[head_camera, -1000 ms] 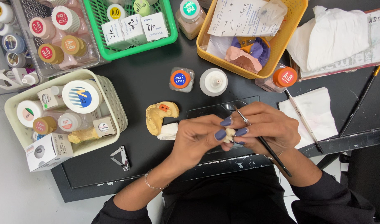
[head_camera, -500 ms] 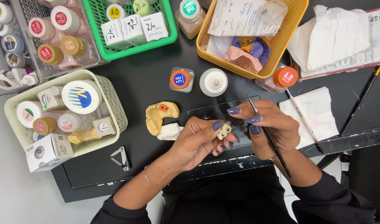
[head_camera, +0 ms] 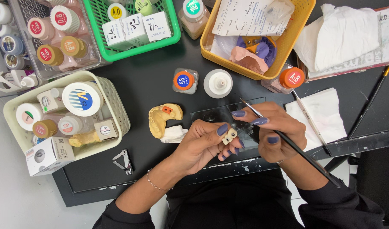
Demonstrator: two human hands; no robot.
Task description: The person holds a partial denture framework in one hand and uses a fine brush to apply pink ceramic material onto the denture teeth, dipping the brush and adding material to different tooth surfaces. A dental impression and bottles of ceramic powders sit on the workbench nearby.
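- Left hand (head_camera: 203, 144) pinches small cream tooth piece (head_camera: 229, 135) between thumb and fingertips.
- Right hand (head_camera: 273, 129), just beside it, grips thin brush (head_camera: 288, 140) pen-style; tip over glass slab (head_camera: 222, 112) on black desk (head_camera: 152, 80).
- Yellow jaw model (head_camera: 162, 118) near the left hand.

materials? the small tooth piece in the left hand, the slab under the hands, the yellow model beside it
Tooth piece, pinched in the left hand: cream, slightly glossy, looks like ceramic or resin; cannot tell which.
Slab: clear and flat, the dark table shows through it, so probably glass, possibly acrylic.
Yellow model: matte, chalky, with cast teeth, likely dental plaster.
Right hand holds a thin dark-handled brush.
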